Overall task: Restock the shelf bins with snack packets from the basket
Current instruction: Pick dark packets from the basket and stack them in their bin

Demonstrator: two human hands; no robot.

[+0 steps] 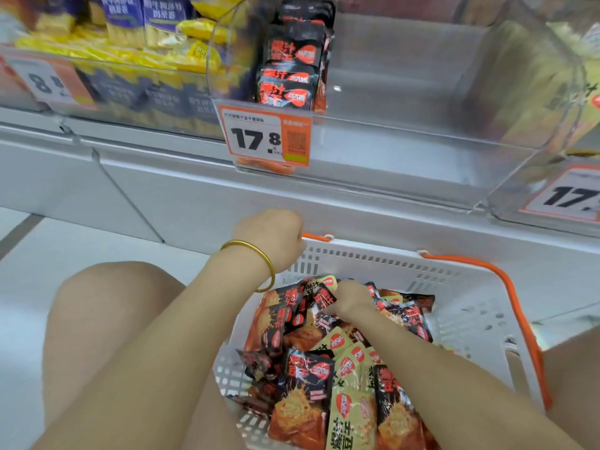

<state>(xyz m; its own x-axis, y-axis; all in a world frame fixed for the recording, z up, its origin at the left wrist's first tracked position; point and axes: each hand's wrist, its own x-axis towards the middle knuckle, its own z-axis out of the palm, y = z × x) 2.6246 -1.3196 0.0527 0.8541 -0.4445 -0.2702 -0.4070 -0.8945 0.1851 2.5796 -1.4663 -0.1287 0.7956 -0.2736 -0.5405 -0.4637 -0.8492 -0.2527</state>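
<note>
while a white basket (pixel 373 251) with orange handles (pixel 519 313) sits on the pale shop floor (pixel 97 245) against a grey shelf base (pixel 194 196), snack packets (pixel 324 384) in black-and-red and pale green lie heaped inside it. above, clear plastic bins line the shelf. the middle bin (pixel 406 138) holds one column of black-and-red packs (pixel 292 76) at its left side, behind an orange price tag (pixel 259 134) reading 17.8. a bare knee (pixel 107 303) shows at near left.

the left bin (pixel 130 92), filled with yellow and dark blue packs, is blurred, and its print cannot be read. the right bin (pixel 535 108) is blurred and cut off by the frame edge; it shows yellowish packs and a second price tag (pixel 571 196) that is only partly in view. the near end of the basket runs out of frame.

the left hand (pixel 269 238), a gold bangle (pixel 256 254) on its wrist, is clenched at the basket's far left corner, where one end of a handle comes out from behind it. its fingers are hidden, so whether it grasps the handle or the rim cannot be told. the right hand (pixel 352 298) reaches into the far part of the heap, with its fingers curled round a black-and-red packet (pixel 324 297) that stands tilted up from the others. a pale green one lies just behind it.
</note>
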